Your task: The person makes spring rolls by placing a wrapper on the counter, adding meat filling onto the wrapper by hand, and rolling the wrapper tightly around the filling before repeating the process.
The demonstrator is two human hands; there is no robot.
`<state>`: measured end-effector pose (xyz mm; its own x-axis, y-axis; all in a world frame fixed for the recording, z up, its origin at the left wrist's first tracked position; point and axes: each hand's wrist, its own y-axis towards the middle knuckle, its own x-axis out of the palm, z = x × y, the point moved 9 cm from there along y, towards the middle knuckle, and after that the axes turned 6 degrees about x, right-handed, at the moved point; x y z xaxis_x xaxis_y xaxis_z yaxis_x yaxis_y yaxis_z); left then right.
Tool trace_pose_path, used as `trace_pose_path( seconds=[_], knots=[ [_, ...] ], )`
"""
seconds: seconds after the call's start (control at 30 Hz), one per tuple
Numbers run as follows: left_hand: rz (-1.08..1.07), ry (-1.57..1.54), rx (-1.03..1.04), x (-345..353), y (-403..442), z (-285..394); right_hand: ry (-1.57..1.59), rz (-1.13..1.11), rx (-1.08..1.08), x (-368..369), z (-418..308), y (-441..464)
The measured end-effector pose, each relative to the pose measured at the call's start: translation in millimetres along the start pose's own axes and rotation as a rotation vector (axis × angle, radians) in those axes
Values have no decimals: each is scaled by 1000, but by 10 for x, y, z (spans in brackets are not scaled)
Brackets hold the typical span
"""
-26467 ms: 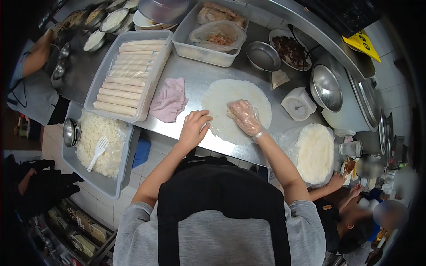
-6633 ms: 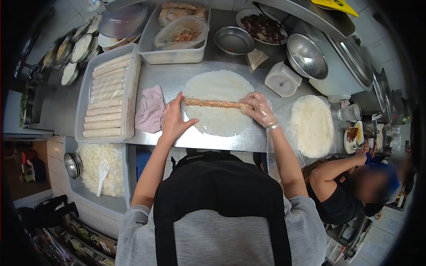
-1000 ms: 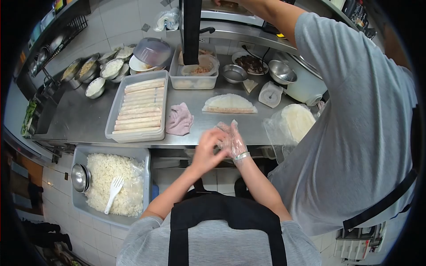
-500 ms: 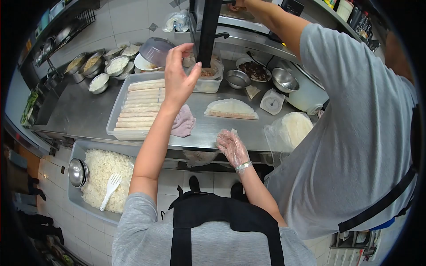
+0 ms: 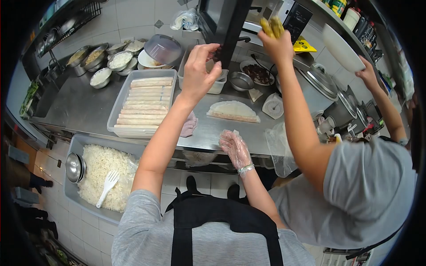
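My bare left hand (image 5: 202,73) is raised beside the edge of a black-framed door (image 5: 228,37). Its fingers are curved and apart from the thumb; I cannot tell whether the fingertips touch the frame. My right hand (image 5: 236,150), in a clear plastic glove, hovers at the counter's front edge with loosely extended fingers and nothing in it. Just beyond it on the steel counter lies a pale half-round wrapper (image 5: 233,108) with a filled roll along its near side. Left of that, a plastic container (image 5: 112,116) holds several long pale rolls, beside a pink cloth (image 5: 190,125).
A tub (image 5: 73,195) of rice with a white spatula (image 5: 106,190) stands low at left. Metal bowls (image 5: 101,76) line the back left. On the right, a co-worker's arms (image 5: 301,115) reach over a scale (image 5: 272,105), carrying a blurred yellowish item (image 5: 271,27) and a white bowl (image 5: 339,46).
My left hand has shifted right and slightly down; the black-framed door has swung right. The co-worker's hand has come back with a yellowish item, and the other hand now shows a white bowl.
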<state>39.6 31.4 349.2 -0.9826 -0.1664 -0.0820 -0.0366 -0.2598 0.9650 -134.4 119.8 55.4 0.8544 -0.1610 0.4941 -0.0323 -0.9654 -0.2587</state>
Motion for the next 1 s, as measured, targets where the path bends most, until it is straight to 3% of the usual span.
trace_pose_path(
  seconds=[0.17,0.47,1.0],
  knots=[
    [13,-5,81,187,53,109,-16,12,-37,-105,-29,-38],
    [63,-54,-12,35,-51,-93,-38,113,-48,-413,10,-99],
    [6,-18,27,-190,-45,-60,-134,-4,11,-38,61,27]
  ],
)
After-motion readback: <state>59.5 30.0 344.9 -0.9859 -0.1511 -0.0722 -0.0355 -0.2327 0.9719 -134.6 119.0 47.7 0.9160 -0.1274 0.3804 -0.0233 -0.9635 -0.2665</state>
